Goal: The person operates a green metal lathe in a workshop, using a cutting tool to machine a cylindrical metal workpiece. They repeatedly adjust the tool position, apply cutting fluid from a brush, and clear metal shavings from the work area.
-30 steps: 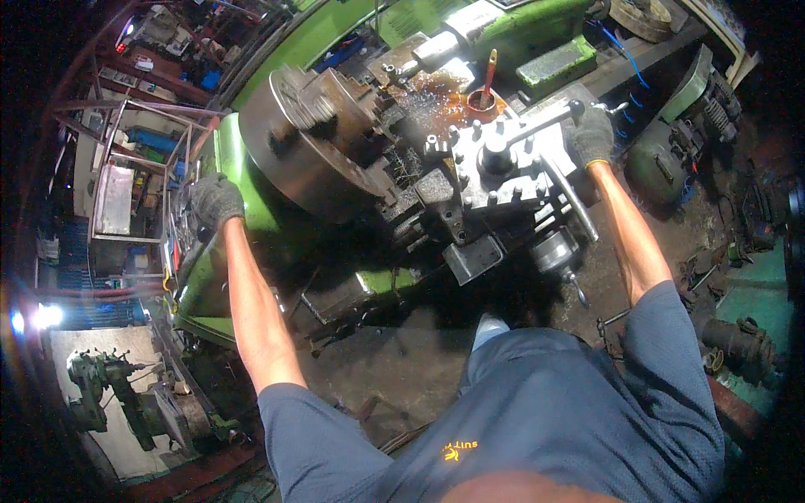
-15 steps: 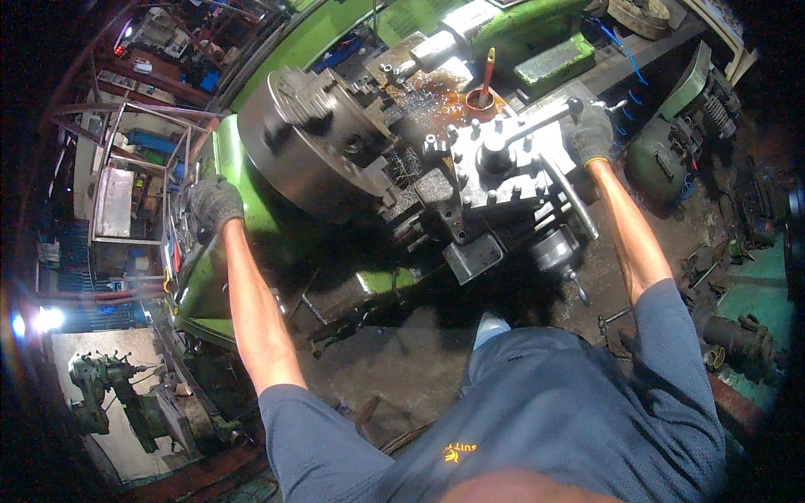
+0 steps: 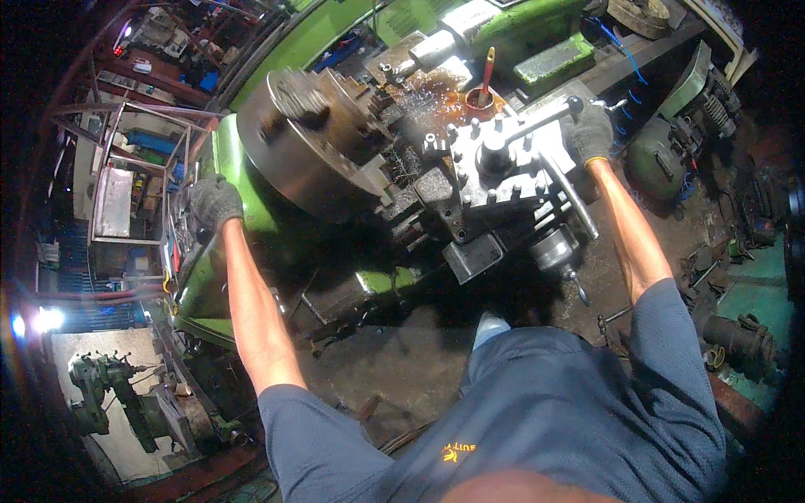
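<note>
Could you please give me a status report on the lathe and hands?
Left hand at green headstock, right hand beside lever; grips unclear. Chuck blurred, apparently spinning. Brush stands in pot just beyond tool post.

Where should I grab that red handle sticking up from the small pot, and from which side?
Likely pinch the upper end of the red handle, coming from above and the right: it stands nearly upright, slim and exposed, its lower end hidden in the pot. The motion-blurred chuck is on the left, the right hand opposite.
</note>
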Demonstrator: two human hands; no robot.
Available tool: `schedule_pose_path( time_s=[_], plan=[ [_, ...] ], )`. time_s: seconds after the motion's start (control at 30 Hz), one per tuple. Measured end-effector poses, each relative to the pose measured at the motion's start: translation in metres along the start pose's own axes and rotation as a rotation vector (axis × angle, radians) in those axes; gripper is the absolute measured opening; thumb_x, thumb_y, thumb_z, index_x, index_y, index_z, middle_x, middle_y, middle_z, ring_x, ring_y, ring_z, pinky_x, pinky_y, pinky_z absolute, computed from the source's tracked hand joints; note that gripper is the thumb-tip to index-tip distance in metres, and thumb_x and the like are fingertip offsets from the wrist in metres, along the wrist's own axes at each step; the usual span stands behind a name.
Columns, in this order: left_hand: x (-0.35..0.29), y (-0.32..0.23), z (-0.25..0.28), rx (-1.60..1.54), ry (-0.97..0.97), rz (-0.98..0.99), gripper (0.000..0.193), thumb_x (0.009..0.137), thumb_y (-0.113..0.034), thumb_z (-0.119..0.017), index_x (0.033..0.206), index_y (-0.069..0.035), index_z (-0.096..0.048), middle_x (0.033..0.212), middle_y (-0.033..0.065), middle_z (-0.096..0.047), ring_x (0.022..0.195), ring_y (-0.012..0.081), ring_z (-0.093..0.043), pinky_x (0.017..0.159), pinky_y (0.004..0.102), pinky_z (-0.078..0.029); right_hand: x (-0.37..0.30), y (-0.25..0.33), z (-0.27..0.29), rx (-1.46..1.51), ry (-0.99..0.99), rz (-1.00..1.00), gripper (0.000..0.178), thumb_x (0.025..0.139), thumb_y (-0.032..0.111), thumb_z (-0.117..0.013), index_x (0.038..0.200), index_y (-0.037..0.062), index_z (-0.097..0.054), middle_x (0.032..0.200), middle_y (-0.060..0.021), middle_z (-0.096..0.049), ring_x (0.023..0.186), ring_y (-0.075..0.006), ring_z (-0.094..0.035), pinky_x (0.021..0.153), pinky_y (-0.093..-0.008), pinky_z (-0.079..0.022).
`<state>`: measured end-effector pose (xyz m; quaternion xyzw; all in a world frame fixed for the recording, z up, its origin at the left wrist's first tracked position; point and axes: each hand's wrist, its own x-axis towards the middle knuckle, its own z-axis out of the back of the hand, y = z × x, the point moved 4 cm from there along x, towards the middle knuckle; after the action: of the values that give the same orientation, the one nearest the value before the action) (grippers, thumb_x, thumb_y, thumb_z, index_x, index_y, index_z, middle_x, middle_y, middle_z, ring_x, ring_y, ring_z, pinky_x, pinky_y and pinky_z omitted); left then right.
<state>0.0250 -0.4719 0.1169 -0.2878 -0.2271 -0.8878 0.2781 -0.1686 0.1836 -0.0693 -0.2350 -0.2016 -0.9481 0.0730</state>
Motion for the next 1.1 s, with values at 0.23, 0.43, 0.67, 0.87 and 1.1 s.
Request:
schedule_pose_path(
  time_s=[0.23,0.43,0.67,0.87,1.1],
  plan=[
    [0.001,0.006,-0.007,0.005,0.009,0.002,0.022,0.075,-0.021,-0.062,0.086,-0.014,-0.080,0.094,0.0156,-0.074,0.091,0.0347,-0.067,0.082,0.0447,-0.052,0.000,0.002,0.000,-0.001,0.042,-0.026,0.032,0.087,0.032,-0.067,0.114,0.0144,-0.069,0.104,-0.0185,-0.070,0.096,-0.0398,-0.066,0.084,-0.0503,-0.052],
    [0.003,0.001,-0.002,0.029,0.075,0.038,0.021,0.076,-0.022,-0.063,0.087,-0.015,-0.080,0.093,0.0149,-0.074,0.091,0.0344,-0.067,0.082,0.0448,-0.052,0.000,0.002,0.002,0.006,0.032,-0.036,0.033,0.087,0.033,-0.068,0.113,0.0137,-0.069,0.103,-0.0187,-0.070,0.095,-0.0404,-0.066,0.083,-0.0504,-0.052],
    [0.000,0.001,0.000,0.042,0.007,-0.010,0.020,0.075,-0.021,-0.064,0.086,-0.016,-0.080,0.092,0.0150,-0.073,0.089,0.0330,-0.068,0.080,0.0428,-0.053,-0.001,0.006,0.005,0.008,0.019,-0.043,0.033,0.087,0.033,-0.067,0.114,0.0138,-0.068,0.102,-0.0195,-0.069,0.095,-0.0407,-0.066,0.083,-0.0501,-0.052],
    [0.000,0.000,0.000,0.036,0.021,-0.016,0.023,0.077,-0.023,-0.063,0.089,-0.013,-0.079,0.096,0.0157,-0.073,0.093,0.0349,-0.065,0.082,0.0454,-0.051,-0.001,0.004,0.003,-0.027,0.001,-0.040,0.033,0.086,0.034,-0.068,0.112,0.0130,-0.068,0.101,-0.0199,-0.069,0.093,-0.0409,-0.066,0.082,-0.0508,-0.052],
    [0.000,0.010,-0.013,0.028,-0.027,-0.003,0.021,0.076,-0.023,-0.064,0.087,-0.013,-0.079,0.094,0.0151,-0.073,0.092,0.0340,-0.066,0.081,0.0445,-0.051,-0.002,0.002,-0.002,-0.042,-0.001,-0.024,0.033,0.087,0.034,-0.067,0.111,0.0124,-0.068,0.097,-0.0202,-0.069,0.090,-0.0413,-0.066,0.081,-0.0513,-0.052]
  ],
)
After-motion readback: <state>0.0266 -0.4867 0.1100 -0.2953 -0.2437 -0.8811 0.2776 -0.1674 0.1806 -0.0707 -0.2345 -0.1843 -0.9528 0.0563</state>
